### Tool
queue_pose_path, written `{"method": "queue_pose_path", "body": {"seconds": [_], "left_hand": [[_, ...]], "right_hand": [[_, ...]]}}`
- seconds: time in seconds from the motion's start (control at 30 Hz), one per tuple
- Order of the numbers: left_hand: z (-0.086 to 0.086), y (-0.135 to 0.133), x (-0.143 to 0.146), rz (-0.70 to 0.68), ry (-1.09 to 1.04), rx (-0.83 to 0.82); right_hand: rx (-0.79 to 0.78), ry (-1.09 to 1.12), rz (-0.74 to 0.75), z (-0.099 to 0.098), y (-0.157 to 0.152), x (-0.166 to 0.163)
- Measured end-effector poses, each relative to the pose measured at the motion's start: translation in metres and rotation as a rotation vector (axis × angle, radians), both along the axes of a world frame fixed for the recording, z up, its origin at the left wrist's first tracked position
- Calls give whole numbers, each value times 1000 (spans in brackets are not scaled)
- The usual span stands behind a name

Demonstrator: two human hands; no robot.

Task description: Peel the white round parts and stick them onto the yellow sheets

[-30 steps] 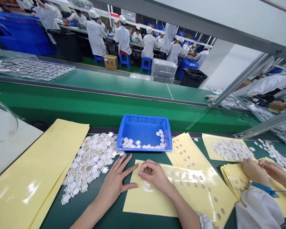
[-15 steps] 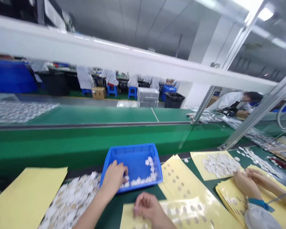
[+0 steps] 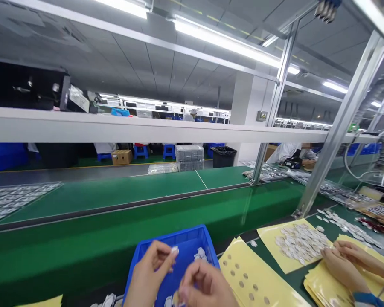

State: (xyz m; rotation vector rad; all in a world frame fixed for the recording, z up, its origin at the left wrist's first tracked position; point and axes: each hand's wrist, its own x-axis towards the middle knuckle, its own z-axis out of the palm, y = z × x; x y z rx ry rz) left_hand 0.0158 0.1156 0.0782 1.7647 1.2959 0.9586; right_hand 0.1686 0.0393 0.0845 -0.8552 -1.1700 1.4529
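Note:
Over the blue plastic tray (image 3: 171,238), my left hand (image 3: 147,275) pinches a small flat white piece (image 3: 175,249) between thumb and fingertips. My right hand (image 3: 209,285) is beside it at the tray's near right side, its fingers curled together; what they hold, if anything, I cannot make out. More small white pieces (image 3: 201,254) lie inside the tray along its right side, and others are partly hidden below my hands. To the right of the tray lie yellow sheets (image 3: 259,273) with rows of round greyish discs on them.
A co-worker's hands (image 3: 342,260) work over a stack of yellow sheets at the right. Near them, white pieces are heaped on another yellow sheet (image 3: 275,256). Loose pieces (image 3: 107,300) lie left of the tray. A green ledge (image 3: 166,185) and a metal post (image 3: 326,128) stand beyond.
My view has tilted upward. My left hand has risen from inside the tray with a white piece. My right hand has moved from above the yellow sheet to the tray, close to my left.

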Motion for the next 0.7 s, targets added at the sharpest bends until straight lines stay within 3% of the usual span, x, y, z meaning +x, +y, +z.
{"method": "queue_pose_path", "body": {"seconds": [0.07,0.17,0.4,0.53,0.7], "left_hand": [[22,-18,3,133,-374,16],[40,-40,7,212,-556,-23],[51,-53,20,121,-631,-90],[54,-58,23,150,-647,-136],[51,-59,22,116,-570,-41]], "right_hand": [[61,85,-126,18,1,-1],[99,140,-235,35,-1,-3],[110,82,-350,38,-2,-4],[110,24,-303,36,-2,2],[62,16,-252,36,-2,9]]}}
